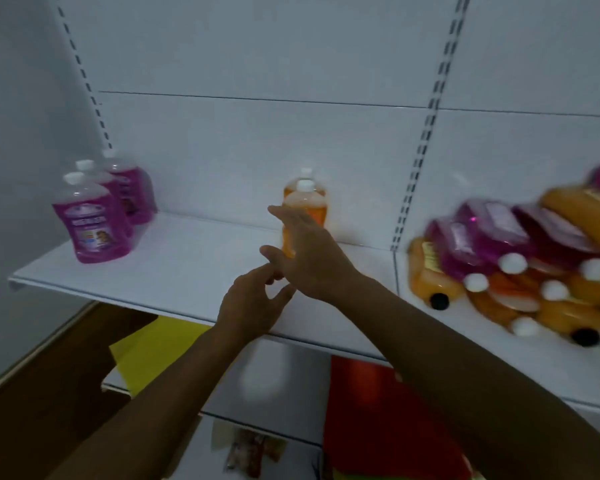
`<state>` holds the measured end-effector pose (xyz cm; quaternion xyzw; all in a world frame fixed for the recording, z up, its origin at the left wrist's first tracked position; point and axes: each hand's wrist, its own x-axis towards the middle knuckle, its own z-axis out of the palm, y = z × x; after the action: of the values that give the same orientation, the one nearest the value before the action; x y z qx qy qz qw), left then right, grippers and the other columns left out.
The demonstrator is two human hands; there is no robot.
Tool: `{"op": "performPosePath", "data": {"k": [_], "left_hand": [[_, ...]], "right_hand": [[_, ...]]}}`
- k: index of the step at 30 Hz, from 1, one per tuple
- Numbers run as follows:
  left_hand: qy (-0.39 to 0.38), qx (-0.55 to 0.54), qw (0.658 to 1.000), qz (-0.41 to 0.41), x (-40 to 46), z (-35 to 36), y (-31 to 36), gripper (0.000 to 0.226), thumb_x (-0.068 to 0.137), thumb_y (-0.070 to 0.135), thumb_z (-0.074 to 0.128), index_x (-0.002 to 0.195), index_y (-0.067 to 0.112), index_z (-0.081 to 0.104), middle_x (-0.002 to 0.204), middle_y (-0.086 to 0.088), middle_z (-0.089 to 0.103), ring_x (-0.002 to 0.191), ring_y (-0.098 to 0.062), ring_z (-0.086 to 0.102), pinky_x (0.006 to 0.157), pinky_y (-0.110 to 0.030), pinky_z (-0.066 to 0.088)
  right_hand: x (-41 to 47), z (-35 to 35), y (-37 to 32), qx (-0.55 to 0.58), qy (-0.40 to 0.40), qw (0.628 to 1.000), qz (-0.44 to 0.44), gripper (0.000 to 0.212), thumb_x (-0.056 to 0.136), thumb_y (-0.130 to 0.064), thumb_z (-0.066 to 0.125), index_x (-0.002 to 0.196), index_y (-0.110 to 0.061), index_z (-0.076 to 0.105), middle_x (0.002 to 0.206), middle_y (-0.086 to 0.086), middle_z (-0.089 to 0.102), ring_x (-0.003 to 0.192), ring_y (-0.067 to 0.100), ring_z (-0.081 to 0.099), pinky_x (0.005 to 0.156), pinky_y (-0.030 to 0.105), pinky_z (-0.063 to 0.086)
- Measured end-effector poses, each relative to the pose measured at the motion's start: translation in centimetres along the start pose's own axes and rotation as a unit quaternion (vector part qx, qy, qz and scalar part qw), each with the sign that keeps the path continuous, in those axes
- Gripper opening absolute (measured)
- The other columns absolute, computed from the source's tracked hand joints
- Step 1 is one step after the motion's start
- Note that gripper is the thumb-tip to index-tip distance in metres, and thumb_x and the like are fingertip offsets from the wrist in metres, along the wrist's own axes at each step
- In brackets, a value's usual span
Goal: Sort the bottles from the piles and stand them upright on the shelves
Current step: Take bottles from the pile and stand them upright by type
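Left to right, risks first.

Three upright clear plastic bottles of pink liquid with white caps stand far to the left of the left hand, at the end of the white metal shelf. They're packed close front to back, so a knock on the front one likely topples the others.

Left hand: fingers loosely spread, holding nothing, hovering over the shelf's front edge.

Right hand: flat and wide, fingers straight, palm right in front of the near one of two upright clear plastic bottles of orange liquid with white caps. Can't tell if the palm touches it or sits just off it. If it does touch, a push from there would likely drive the front bottle into the one behind, which is tight against the white back panel. A sideways swipe could tip both.

To the right of the right hand: a loose pile of pink and orange bottles lying on their sides, caps toward the shelf edge. The stack looks unstable; pulling one from low down probably rolls others off the front.

Hard to read:
- Pile is motion-blurred and cut by the right frame edge; count unknown.
- Lower half of the front orange bottle is hidden behind the right hand.
- Rear bottles are mostly hidden by the front ones.
- Items on the lower shelf, beneath the forearms, are dark and blurred: yellow and red sheets, the rest unidentifiable.
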<state>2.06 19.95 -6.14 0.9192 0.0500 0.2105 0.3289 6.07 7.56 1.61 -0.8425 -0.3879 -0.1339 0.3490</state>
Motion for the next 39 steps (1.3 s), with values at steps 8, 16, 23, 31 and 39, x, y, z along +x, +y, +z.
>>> {"op": "performPosePath", "data": {"k": [8, 16, 23, 31, 39], "left_hand": [[-0.086, -0.024, 0.993, 0.077, -5.6, 11.1, 16.1, 0.049, 0.087, 0.044, 0.064, 0.128, 0.017, 0.059, 0.130, -0.002, 0.062, 0.116, -0.020, 0.058, 0.100, -0.035, 0.042], [-0.169, -0.058, 0.967, 0.184, -8.6, 18.1, 26.6, 0.043, 0.089, 0.045, 0.060, 0.126, 0.022, 0.057, 0.122, 0.007, 0.061, 0.101, -0.005, 0.057, 0.090, -0.031, 0.049], [-0.233, -0.117, 0.936, 0.235, -8.1, 24.6, 32.8, 0.048, 0.088, 0.040, 0.065, 0.128, 0.017, 0.053, 0.121, 0.003, 0.060, 0.102, -0.009, 0.057, 0.088, -0.029, 0.049], [-0.284, -0.190, 0.913, 0.225, -5.8, 28.7, 34.7, 0.046, 0.085, 0.034, 0.070, 0.125, 0.025, 0.049, 0.112, 0.015, 0.053, 0.093, 0.001, 0.054, 0.068, -0.005, 0.037], [-0.276, -0.215, 0.911, 0.216, -6.0, 28.4, 34.3, 0.047, 0.085, 0.028, 0.071, 0.124, 0.029, 0.046, 0.114, 0.014, 0.054, 0.100, -0.005, 0.056, 0.074, -0.006, 0.041]], "right_hand": [[-15.5, -14.3, 7.4, -0.077, 0.060, 0.992, 0.079, 0.060, 0.093, -0.039, 0.057, 0.145, -0.021, 0.035, 0.150, -0.001, 0.038, 0.137, 0.018, 0.035, 0.109, 0.035, 0.031], [-25.5, -23.9, 12.4, -0.154, 0.194, 0.955, 0.164, 0.050, 0.089, -0.032, 0.064, 0.134, -0.017, 0.047, 0.135, 0.003, 0.052, 0.124, 0.019, 0.048, 0.097, 0.029, 0.043], [-30.4, -30.0, 16.5, -0.271, 0.341, 0.851, 0.294, 0.067, 0.085, -0.030, 0.069, 0.142, -0.014, 0.036, 0.153, 0.011, 0.028, 0.142, 0.028, 0.023, 0.111, 0.041, 0.029], [-30.4, -30.8, 20.5, -0.107, 0.328, 0.845, 0.408, 0.073, 0.080, -0.035, 0.074, 0.137, -0.016, 0.033, 0.135, 0.007, 0.049, 0.123, 0.028, 0.048, 0.096, 0.044, 0.045], [-31.3, -29.9, 19.9, -0.097, 0.348, 0.866, 0.347, 0.037, 0.081, -0.029, 0.071, 0.109, -0.031, 0.047, 0.100, -0.015, 0.051, 0.093, 0.010, 0.053, 0.073, 0.027, 0.041]]}}
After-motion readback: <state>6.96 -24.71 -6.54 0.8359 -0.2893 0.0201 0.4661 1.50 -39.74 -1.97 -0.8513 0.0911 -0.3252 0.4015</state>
